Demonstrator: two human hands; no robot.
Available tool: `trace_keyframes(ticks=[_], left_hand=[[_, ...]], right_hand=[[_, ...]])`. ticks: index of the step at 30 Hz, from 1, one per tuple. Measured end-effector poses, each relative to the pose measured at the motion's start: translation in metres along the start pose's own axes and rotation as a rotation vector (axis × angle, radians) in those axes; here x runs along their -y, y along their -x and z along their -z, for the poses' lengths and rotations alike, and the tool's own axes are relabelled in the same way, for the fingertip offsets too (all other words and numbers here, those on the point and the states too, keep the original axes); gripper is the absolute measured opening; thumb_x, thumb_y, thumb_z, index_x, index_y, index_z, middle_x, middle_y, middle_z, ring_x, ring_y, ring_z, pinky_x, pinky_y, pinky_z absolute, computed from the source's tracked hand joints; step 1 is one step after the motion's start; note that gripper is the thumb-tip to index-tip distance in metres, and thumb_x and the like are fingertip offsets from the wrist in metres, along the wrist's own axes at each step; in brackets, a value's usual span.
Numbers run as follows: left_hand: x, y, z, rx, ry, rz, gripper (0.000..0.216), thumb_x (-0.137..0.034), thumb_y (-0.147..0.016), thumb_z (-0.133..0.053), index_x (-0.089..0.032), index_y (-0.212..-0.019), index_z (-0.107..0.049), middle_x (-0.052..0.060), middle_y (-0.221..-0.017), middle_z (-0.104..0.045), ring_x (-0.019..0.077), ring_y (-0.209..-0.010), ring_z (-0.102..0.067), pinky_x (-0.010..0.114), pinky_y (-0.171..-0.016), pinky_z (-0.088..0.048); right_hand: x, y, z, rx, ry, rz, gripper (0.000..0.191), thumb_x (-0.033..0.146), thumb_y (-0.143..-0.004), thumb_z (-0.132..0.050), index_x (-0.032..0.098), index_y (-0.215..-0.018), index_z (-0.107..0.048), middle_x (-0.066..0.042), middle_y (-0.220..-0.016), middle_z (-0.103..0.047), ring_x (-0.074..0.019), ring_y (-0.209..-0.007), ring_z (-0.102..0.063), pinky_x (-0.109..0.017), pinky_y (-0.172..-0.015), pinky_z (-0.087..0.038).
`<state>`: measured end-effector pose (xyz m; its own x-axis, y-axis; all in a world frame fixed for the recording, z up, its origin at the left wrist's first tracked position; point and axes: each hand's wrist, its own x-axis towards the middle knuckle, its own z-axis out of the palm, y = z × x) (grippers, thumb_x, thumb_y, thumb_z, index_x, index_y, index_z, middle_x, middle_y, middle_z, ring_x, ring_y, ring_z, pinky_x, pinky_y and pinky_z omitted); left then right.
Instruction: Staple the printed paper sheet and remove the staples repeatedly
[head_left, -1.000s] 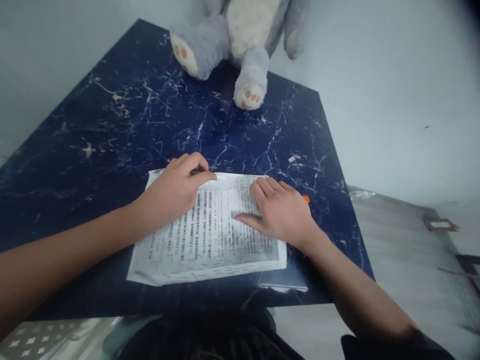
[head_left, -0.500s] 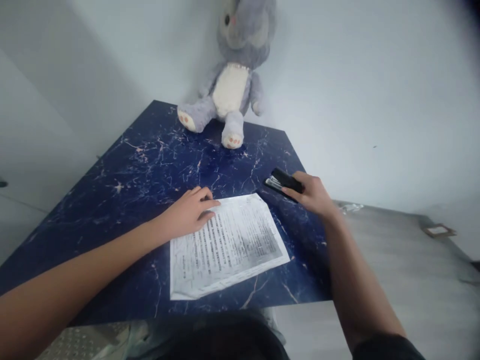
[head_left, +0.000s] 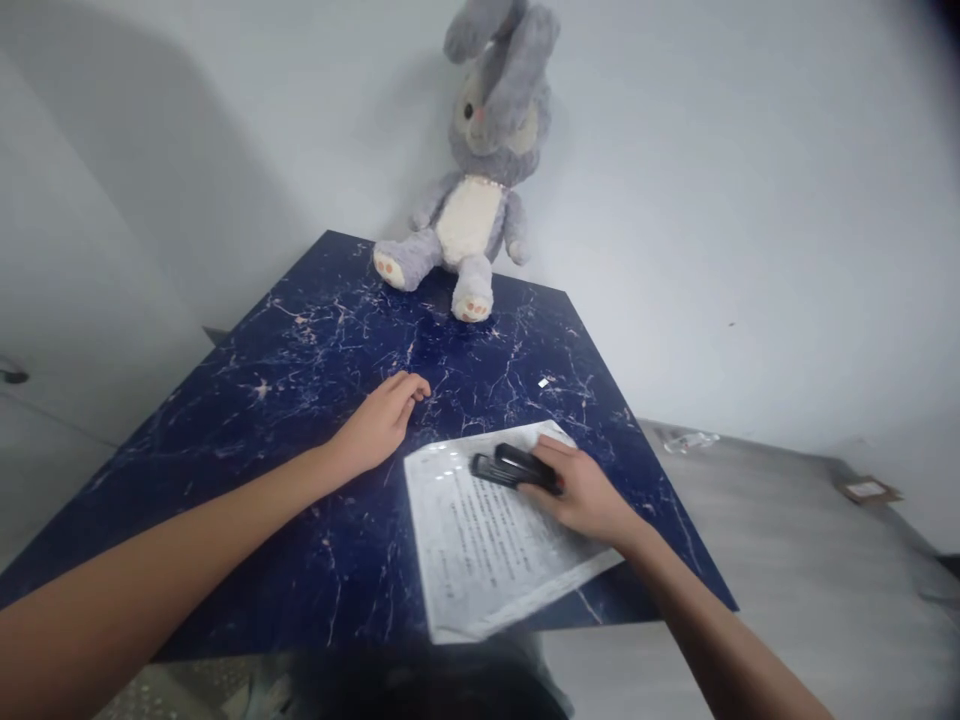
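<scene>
Right hand (head_left: 589,495) holds stapler (head_left: 512,468) (over paper (head_left: 487,545)).

Head view, steeply down onto table (head_left: 300,400)

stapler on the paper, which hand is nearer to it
Right. The right hand grips the black stapler over the upper part of the printed paper. The left hand rests on the blue table, off the sheet to the stapler's left.

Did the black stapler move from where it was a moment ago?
Yes. The stapler, held in the right hand, came nearer, from the table's far right edge onto the paper.
</scene>
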<state>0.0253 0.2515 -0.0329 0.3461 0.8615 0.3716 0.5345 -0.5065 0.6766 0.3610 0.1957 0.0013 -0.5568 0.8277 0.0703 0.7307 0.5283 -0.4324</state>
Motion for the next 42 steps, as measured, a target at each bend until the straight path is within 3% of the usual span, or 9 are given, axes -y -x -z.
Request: trace_keyframes(ticks=[4, 8, 12, 15, 18, 24, 31, 36, 42], left_hand=[[0.003, 0.001, -0.001, 0.027, -0.003, 0.021, 0.027, -0.009, -0.099, -0.035, -0.021, -0.107, -0.057, 0.006, -0.109, -0.059, 0.0200, -0.102, -0.060, 0.042, -0.098, -0.050], [0.005, 0.002, -0.002, 0.030, 0.010, 0.033, 0.030, -0.006, -0.096, -0.036, -0.022, -0.107, -0.058, 0.005, -0.109, -0.059, 0.0199, -0.102, -0.061, 0.041, -0.098, -0.051], [0.005, 0.001, -0.002, 0.028, 0.006, 0.031, 0.031, -0.004, -0.094, -0.037, -0.022, -0.106, -0.059, 0.005, -0.108, -0.059, 0.0199, -0.102, -0.061, 0.041, -0.097, -0.051], [0.003, 0.000, 0.001, -0.008, 0.006, 0.033, 0.033, -0.003, -0.093, -0.037, -0.021, -0.107, -0.060, 0.006, -0.108, -0.059, 0.0193, -0.099, -0.060, 0.040, -0.096, -0.052], [0.000, -0.001, 0.005, -0.049, -0.002, 0.039, 0.034, -0.002, -0.094, -0.037, -0.021, -0.107, -0.061, 0.006, -0.108, -0.059, 0.0190, -0.099, -0.059, 0.039, -0.097, -0.051], [-0.005, -0.001, 0.013, -0.186, -0.041, 0.064, 0.033, -0.003, -0.096, -0.035, -0.021, -0.104, -0.062, 0.006, -0.108, -0.058, 0.0197, -0.102, -0.059, 0.038, -0.097, -0.050], [-0.007, 0.001, 0.019, -0.368, -0.102, 0.058, 0.031, -0.003, -0.095, -0.037, -0.021, -0.101, -0.062, 0.006, -0.105, -0.057, 0.0215, -0.101, -0.058, 0.040, -0.094, -0.049], [-0.009, 0.004, 0.017, -0.296, -0.222, 0.050, 0.031, 0.000, -0.091, -0.040, -0.019, -0.098, -0.063, 0.008, -0.109, -0.059, 0.0243, -0.104, -0.056, 0.043, -0.097, -0.047], [-0.010, 0.008, 0.006, -0.196, -0.130, 0.092, 0.040, 0.007, -0.082, -0.038, -0.019, -0.097, -0.064, 0.006, -0.105, -0.064, 0.0228, -0.103, -0.060, 0.040, -0.096, -0.049]], right_hand=[[-0.048, 0.051, 0.013, -0.184, 0.020, -0.301, 0.022, 0.027, -0.081, -0.066, 0.024, -0.103, -0.065, -0.006, -0.096, -0.071, -0.0280, -0.085, -0.067, -0.042, -0.076, -0.052], [-0.101, 0.052, 0.017, -0.416, 0.080, -0.491, 0.025, 0.023, -0.073, -0.059, 0.025, -0.097, -0.064, -0.007, -0.093, -0.072, -0.0321, -0.089, -0.068, -0.045, -0.080, -0.051], [-0.144, -0.003, 0.032, -0.357, -0.029, -0.281, 0.024, 0.024, -0.070, -0.057, 0.023, -0.093, -0.063, -0.005, -0.095, -0.071, -0.0277, -0.091, -0.065, -0.041, -0.085, -0.049], [-0.154, -0.060, 0.036, -0.265, -0.093, -0.101, 0.026, 0.025, -0.066, -0.056, 0.021, -0.091, -0.061, -0.005, -0.096, -0.068, -0.0250, -0.093, -0.061, -0.039, -0.088, -0.047], [-0.132, -0.116, 0.020, -0.197, -0.131, 0.049, 0.025, 0.023, -0.065, -0.055, 0.020, -0.089, -0.059, -0.004, -0.093, -0.065, -0.0228, -0.090, -0.059, -0.037, -0.087, -0.045], [-0.036, -0.207, -0.036, -0.079, -0.201, 0.331, 0.018, 0.019, -0.067, -0.055, 0.021, -0.085, -0.056, -0.002, -0.087, -0.058, -0.0205, -0.084, -0.055, -0.032, -0.080, -0.041], [0.023, -0.260, -0.060, -0.015, -0.209, 0.421, 0.015, 0.018, -0.068, -0.053, 0.022, -0.082, -0.050, -0.002, -0.089, -0.058, -0.0203, -0.085, -0.053, -0.031, -0.078, -0.039], [0.017, -0.232, -0.046, -0.039, -0.081, 0.295, 0.020, 0.021, -0.068, -0.061, 0.023, -0.078, -0.044, -0.001, -0.081, -0.056, -0.0204, -0.079, -0.051, -0.032, -0.072, -0.035], [0.024, -0.125, -0.047, -0.148, 0.048, 0.029, 0.021, 0.024, -0.077, -0.063, 0.023, -0.086, -0.044, -0.002, -0.086, -0.053, -0.0229, -0.081, -0.050, -0.036, -0.076, -0.038]])
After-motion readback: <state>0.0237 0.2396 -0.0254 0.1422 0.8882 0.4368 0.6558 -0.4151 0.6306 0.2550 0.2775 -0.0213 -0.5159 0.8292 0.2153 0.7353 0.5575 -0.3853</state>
